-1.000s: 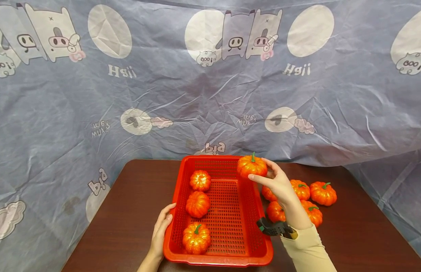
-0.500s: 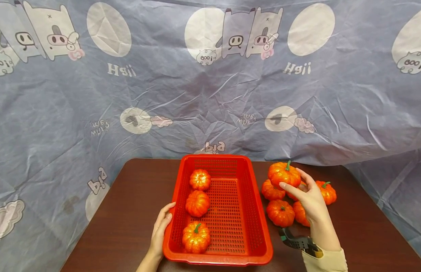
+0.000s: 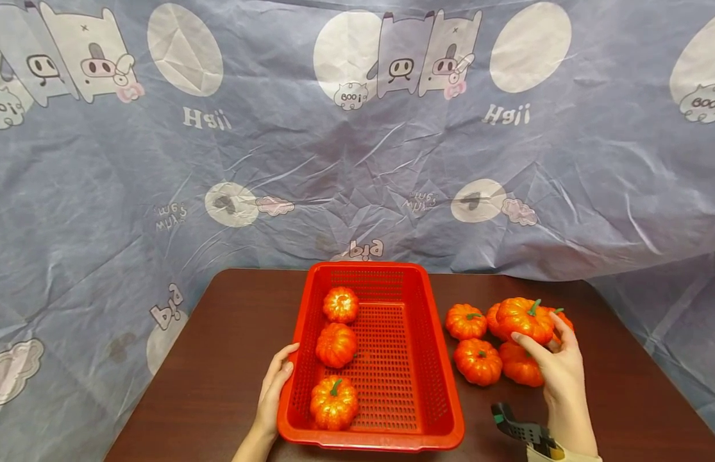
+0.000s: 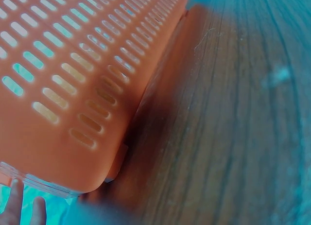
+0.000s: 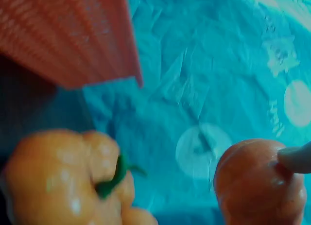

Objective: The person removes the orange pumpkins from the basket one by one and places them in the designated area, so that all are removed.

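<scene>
My right hand [image 3: 559, 372] pinches a small orange pumpkin [image 3: 523, 319] with a green stem, at the right-hand group of pumpkins. In the right wrist view a fingertip presses on the held pumpkin [image 5: 257, 186]. It partly covers the pumpkins behind it; whether it touches them I cannot tell. My left hand [image 3: 272, 388] rests its extended fingers against the left side of a red perforated plastic basket [image 3: 369, 443]. Along the basket's left side lie three pumpkins in a column: the far one [image 3: 340, 305], the middle one [image 3: 336, 345] and the near one [image 3: 334, 403].
Loose pumpkins on the dark brown table [image 3: 218, 372] include one [image 3: 465, 321] right of the basket, another [image 3: 478, 362] nearer me and a third [image 3: 520, 364] beside my right hand. A grey-blue printed cloth [image 3: 357, 160] hangs behind the table.
My right hand has carried the pumpkin rightward from above the basket's far right rim and lowered it to the group on the right. My left hand and the basket have stayed put.
</scene>
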A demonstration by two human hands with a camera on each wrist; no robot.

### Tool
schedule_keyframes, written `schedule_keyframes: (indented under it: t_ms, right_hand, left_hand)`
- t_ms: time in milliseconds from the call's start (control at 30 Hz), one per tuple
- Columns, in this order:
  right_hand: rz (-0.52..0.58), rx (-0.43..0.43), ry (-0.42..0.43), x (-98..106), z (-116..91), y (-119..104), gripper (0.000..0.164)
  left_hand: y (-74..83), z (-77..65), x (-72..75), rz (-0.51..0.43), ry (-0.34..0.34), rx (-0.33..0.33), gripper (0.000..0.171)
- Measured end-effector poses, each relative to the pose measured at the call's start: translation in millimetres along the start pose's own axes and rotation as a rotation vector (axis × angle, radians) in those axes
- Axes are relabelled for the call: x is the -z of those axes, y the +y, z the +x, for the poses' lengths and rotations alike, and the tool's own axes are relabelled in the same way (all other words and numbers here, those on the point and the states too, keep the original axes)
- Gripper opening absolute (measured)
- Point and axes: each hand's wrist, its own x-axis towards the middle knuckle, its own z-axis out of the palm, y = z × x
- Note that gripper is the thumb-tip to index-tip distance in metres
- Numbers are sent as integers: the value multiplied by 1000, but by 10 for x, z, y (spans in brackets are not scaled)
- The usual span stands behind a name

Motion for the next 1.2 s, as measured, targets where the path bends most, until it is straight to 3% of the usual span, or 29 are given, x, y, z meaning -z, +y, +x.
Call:
schedule_keyframes:
  t_ms: [233, 467, 600, 833, 1200]
  right_hand:
    - [117, -46, 213, 311, 208, 210, 90]
    - [156, -37, 310, 801, 841, 951, 104]
    - [174, -56, 348, 921, 1013, 1204, 109]
    - [123, -99, 387, 935, 941, 1215, 110]
    - [-39, -178, 334, 646, 404, 744, 97]
  left_hand:
    - [-1, -2, 4, 5, -1, 5, 38]
    - [-2, -7, 7, -4, -12, -4, 38]
    - [-5, -9, 4, -6, -20, -10, 39]
    - [-10, -2, -3, -1, -14, -15, 38]
    - [-9, -6, 1, -15, -24, -18, 39]
